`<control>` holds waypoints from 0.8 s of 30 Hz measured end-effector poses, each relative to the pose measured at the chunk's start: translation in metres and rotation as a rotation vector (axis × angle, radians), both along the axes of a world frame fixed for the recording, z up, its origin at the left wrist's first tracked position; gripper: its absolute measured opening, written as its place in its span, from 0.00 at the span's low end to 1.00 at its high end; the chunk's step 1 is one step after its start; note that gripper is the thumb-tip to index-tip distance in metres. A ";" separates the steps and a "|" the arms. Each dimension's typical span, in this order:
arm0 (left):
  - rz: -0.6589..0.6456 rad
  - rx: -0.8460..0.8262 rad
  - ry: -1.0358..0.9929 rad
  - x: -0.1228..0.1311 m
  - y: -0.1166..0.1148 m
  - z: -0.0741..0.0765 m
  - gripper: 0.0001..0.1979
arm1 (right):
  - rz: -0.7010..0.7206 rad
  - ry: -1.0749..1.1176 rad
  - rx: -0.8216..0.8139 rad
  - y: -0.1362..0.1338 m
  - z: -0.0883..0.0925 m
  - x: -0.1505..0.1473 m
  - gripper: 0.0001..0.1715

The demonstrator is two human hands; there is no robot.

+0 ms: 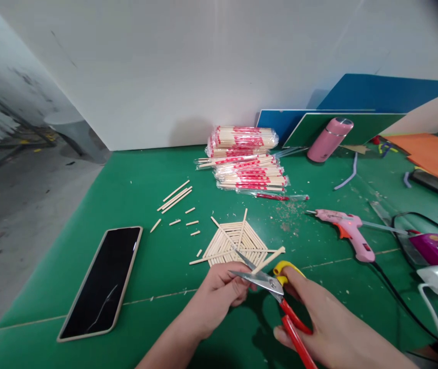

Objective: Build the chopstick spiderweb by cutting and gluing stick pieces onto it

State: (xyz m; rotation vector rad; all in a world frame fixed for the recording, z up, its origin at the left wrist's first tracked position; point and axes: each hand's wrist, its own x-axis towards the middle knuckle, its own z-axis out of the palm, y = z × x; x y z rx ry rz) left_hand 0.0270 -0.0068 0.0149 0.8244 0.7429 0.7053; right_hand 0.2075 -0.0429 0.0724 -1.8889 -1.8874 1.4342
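Observation:
My right hand (330, 328) grips red-and-yellow-handled scissors (271, 287), their metal blades apart and pointing left. Between the blades runs a thin wooden stick (269, 260), which my left hand (217, 297) pinches at its near end with closed fingers. Just beyond my hands lies a hexagonal web (234, 241) of glued wooden sticks on the green table (157, 266).
A black phone (103, 282) lies at the near left. Loose cut sticks (176, 197) lie behind it. Packs of wrapped chopsticks (245, 159) are stacked at the back. A pink glue gun (345, 230), its cable, a pink bottle (329, 139) and coloured boards (361, 110) fill the right.

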 end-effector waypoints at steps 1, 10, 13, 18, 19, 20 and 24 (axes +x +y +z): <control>-0.006 -0.008 -0.014 0.000 0.000 -0.001 0.17 | 0.001 0.011 0.010 0.000 0.000 0.000 0.16; 0.113 0.070 0.047 0.007 0.000 -0.007 0.13 | -0.040 0.027 0.117 -0.001 -0.015 0.000 0.11; 0.149 0.126 0.089 0.008 -0.003 -0.008 0.13 | -0.042 -0.051 0.115 -0.001 -0.016 -0.001 0.19; 0.383 0.133 0.069 -0.005 0.005 0.000 0.11 | -0.020 -0.070 0.129 -0.007 -0.015 0.002 0.24; 0.471 0.140 0.056 -0.009 0.009 0.002 0.10 | -0.032 -0.076 0.112 -0.008 -0.016 0.006 0.24; 0.554 0.170 0.057 -0.012 0.013 0.004 0.10 | -0.058 -0.093 0.108 -0.008 -0.018 0.011 0.25; 0.604 0.292 0.201 -0.016 0.020 0.004 0.09 | -0.222 -0.289 0.302 0.001 -0.032 0.042 0.28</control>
